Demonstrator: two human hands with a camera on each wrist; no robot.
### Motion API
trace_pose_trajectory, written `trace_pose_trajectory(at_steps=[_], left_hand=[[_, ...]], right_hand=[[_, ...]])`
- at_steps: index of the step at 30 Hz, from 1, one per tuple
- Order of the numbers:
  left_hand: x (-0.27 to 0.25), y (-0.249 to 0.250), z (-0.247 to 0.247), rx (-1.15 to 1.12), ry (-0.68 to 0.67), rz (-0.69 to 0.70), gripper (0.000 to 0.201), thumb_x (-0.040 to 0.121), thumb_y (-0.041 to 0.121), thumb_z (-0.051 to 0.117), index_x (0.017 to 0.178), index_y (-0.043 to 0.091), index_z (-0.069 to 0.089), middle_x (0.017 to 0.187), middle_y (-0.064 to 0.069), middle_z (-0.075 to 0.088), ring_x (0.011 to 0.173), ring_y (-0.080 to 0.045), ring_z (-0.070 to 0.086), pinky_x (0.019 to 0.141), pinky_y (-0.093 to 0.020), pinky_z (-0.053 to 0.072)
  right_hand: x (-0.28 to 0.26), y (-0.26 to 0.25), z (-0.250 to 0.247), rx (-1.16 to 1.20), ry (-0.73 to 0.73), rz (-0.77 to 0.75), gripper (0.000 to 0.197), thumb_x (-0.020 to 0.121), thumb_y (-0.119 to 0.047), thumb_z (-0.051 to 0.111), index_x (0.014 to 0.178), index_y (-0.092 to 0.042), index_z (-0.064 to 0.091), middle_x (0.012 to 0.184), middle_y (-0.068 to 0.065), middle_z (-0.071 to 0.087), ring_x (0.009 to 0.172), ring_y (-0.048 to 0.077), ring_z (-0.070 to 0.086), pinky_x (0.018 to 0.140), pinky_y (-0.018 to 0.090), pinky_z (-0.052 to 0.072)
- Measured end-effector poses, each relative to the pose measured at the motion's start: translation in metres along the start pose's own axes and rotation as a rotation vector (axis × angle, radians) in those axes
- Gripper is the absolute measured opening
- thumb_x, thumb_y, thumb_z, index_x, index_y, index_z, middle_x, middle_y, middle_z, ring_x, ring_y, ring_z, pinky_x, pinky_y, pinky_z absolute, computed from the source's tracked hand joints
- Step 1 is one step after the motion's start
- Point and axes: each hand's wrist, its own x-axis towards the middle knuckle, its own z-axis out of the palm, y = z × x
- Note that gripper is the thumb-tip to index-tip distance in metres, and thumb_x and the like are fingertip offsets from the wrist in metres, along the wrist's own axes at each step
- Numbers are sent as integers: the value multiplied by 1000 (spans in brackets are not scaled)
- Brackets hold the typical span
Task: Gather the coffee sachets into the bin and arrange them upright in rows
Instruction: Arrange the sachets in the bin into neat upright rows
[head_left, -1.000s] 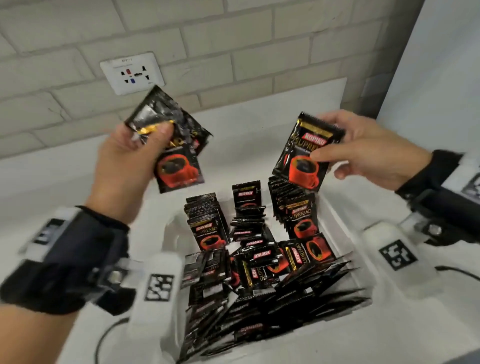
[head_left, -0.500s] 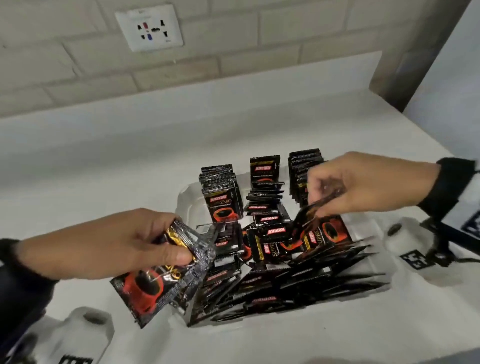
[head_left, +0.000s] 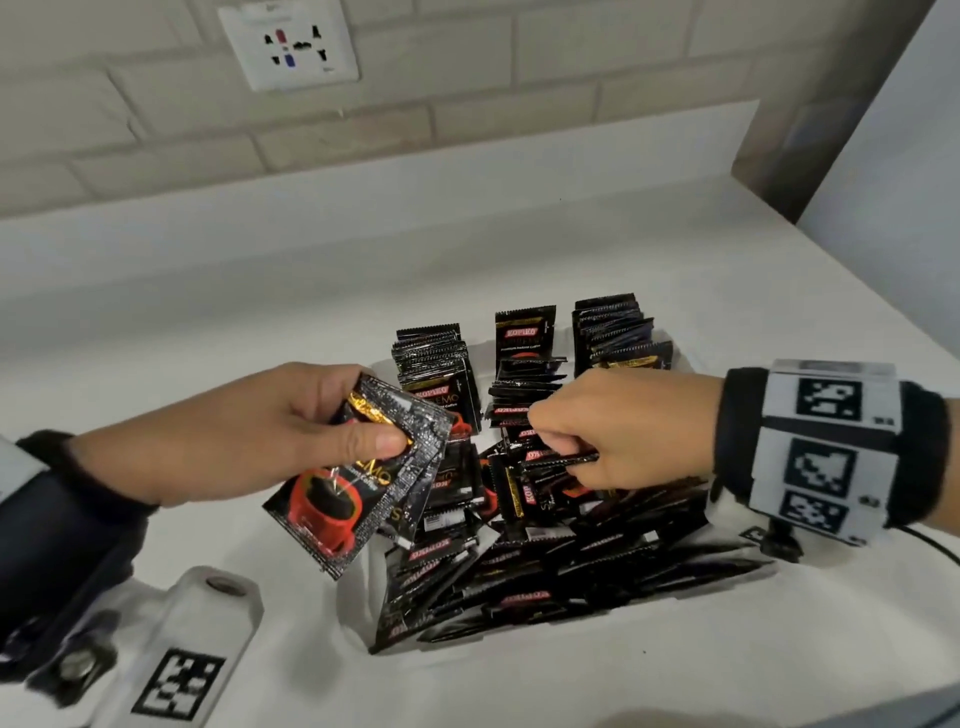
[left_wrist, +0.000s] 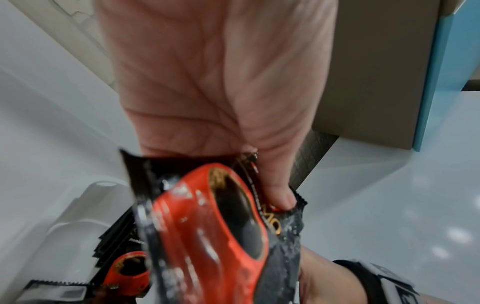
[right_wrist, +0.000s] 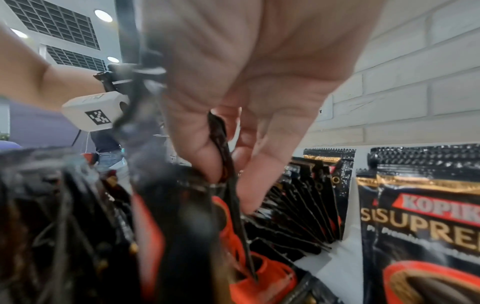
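Fingers (head_left: 382, 441) of the left hand (head_left: 249, 431) clamp a fanned bunch of sachets (head_left: 358, 483) just left of the bin (head_left: 353, 597), the right hand (head_left: 618, 431) pinches one sachet (head_left: 563, 460) mid-bin, three upright rows (head_left: 524, 353) fill the far end, and the near heap (head_left: 545, 577) lies unsorted.

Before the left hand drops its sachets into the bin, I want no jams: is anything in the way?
Yes. The right hand is over the middle of the bin, pinching a sachet, and loose sachets crowd the near part below the left hand's sachets.
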Motion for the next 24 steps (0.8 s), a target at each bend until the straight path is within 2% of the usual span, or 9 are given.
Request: trace_pose_trajectory(at_steps=[4, 6, 9, 13, 15, 17, 20, 22, 24], left_hand=[[0, -4, -2, -18, 20, 17, 41, 46, 66, 78, 73, 36, 70, 80, 1, 73, 74, -11, 70, 65, -16, 52], [-1, -3, -2, -26, 22, 36, 41, 47, 66, 78, 75, 36, 71, 81, 1, 74, 75, -11, 70, 65, -16, 52], [-1, 0, -1, -45, 16, 43, 38, 48, 63, 79, 74, 37, 71, 80, 2, 74, 74, -10, 70, 64, -16, 52], [3, 3, 0, 74, 34, 25, 49, 51, 69, 74, 81, 31, 69, 86, -10, 72, 79, -25, 69, 71, -28, 56], [8, 7, 6, 128, 30, 10, 48, 58, 65, 72, 84, 25, 67, 83, -5, 72, 76, -20, 68, 70, -25, 54], [16, 10, 11, 202, 23, -14, 46, 71, 56, 68, 85, 12, 62, 71, 3, 67, 65, -11, 63, 65, -20, 50], [30, 16, 21, 303, 7, -70, 22, 80, 37, 63, 76, 17, 56, 54, 16, 57, 52, 3, 52, 56, -12, 41], [38, 18, 26, 348, -24, -108, 9, 83, 30, 62, 79, 23, 59, 58, 16, 60, 55, 1, 55, 61, -17, 44], [47, 18, 31, 400, -60, -141, 10, 85, 30, 62, 89, 21, 63, 64, 12, 62, 61, -4, 59, 65, -25, 48]], right_hand=[[2, -2, 1, -73, -4, -37, 37, 87, -18, 51, 65, -29, 22, 70, -11, 36, 63, 7, 39, 59, 24, 39], [0, -1, -2, -101, 46, -50, 34, 88, -17, 48, 68, -28, 23, 71, -12, 33, 60, 2, 34, 54, 18, 34], [-2, 4, -11, -100, 135, -18, 40, 89, -17, 48, 65, -30, 19, 70, -12, 33, 59, -1, 33, 53, 16, 30], [6, 17, -17, -37, 230, 54, 42, 87, -16, 54, 65, -31, 22, 69, -13, 36, 60, 1, 35, 53, 16, 29], [13, 25, -19, -5, 270, 105, 35, 88, -19, 57, 68, -29, 30, 69, -13, 40, 61, 3, 38, 52, 15, 27], [19, 31, -19, 3, 298, 159, 25, 87, -22, 59, 76, -23, 37, 68, -13, 41, 63, 8, 42, 51, 17, 27], [27, 35, -16, -31, 296, 197, 22, 88, -22, 58, 81, -21, 37, 66, -12, 41, 64, 12, 44, 49, 18, 26], [32, 33, -13, -45, 274, 206, 21, 89, -19, 56, 80, -21, 37, 67, -11, 40, 64, 12, 44, 48, 19, 25], [37, 33, -11, -60, 236, 216, 20, 88, -16, 56, 80, -20, 37, 67, -10, 39, 66, 15, 46, 47, 20, 27]])
